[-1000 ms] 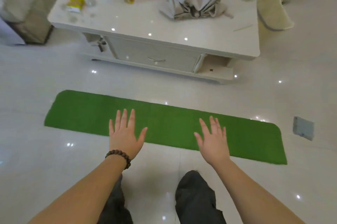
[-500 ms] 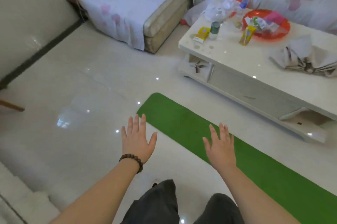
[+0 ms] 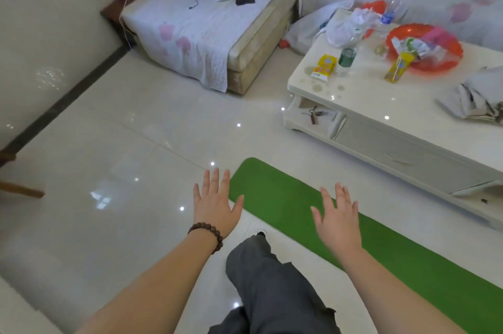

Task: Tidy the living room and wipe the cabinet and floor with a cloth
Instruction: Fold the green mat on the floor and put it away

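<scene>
Both hands are out in front, palms down, holding nothing: the left hand [image 3: 216,204], with a brown beaded bracelet [image 3: 207,234] at its wrist, has its grip spread with straight fingers over the glossy white tiled floor [image 3: 109,170], and the right hand [image 3: 339,218] has its grip just as spread above the long green rectangular mat [image 3: 394,252]. The mat lies on the floor from 12 o'clock of the hands down toward 4 o'clock. At 2 o'clock stands the low glossy white cabinet [image 3: 408,148] with a grey drawer front, its surface spotted with round pale marks near the left end. On that surface sit a yellow tube [image 3: 322,65], a clear bottle with a green band [image 3: 346,58], a yellow packet [image 3: 398,67], a red plastic tray [image 3: 424,48] of wrappers, and, at the right edge, a crumpled grey cloth [image 3: 476,99]. The print on the packaging is too small to read. At 11 o'clock a cream sofa section [image 3: 217,26] carries a white floral cover.
</scene>
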The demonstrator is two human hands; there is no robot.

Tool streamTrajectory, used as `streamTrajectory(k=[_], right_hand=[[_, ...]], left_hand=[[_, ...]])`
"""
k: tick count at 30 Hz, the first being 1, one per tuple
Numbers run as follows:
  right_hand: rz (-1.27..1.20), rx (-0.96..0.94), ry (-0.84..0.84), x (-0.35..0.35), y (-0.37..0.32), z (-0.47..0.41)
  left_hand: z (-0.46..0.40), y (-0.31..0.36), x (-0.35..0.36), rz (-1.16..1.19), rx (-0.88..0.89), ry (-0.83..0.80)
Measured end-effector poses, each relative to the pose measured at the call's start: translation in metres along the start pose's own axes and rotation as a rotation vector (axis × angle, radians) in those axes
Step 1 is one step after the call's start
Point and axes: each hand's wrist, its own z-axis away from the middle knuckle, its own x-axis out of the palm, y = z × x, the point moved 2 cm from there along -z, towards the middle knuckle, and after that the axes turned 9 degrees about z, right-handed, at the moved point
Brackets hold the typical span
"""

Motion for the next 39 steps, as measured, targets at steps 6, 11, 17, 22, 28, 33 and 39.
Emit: streamTrajectory(k=[6,11,17,22,28,33,39], right_hand=[[-0.082,0.163,-0.027,-0.005,-0.017,-0.063],[-0.161,0.312,-0.033,-0.02,-0.019,-0.088],[-0.219,0.514,-0.012,-0.03,-0.014,-0.097],[-0.27,0.732,0.099,-0.023,-0.022,-0.107],[-0.343,1.06,0.089,-0.022,-0.066,-0.144],[-0.459,1.446,0.077,-0.028,-0.137,-0.172],[-0.572,1.642,0.044,-0.029,-0.228,-0.197]], left_hand=[[-0.106,0.019,-0.029,-0.097,0.166,-0.098],[-0.176,0.052,-0.046,-0.14,0.334,-0.181],[-0.228,0.1,-0.043,-0.229,0.557,-0.294],[-0.27,0.145,-0.029,-0.31,0.776,-0.394],[-0.344,0.191,-0.012,-0.395,1.104,-0.505],[-0.407,0.207,-0.017,-0.545,1.436,-0.614],[-0.45,0.187,-0.029,-0.643,1.631,-0.657]])
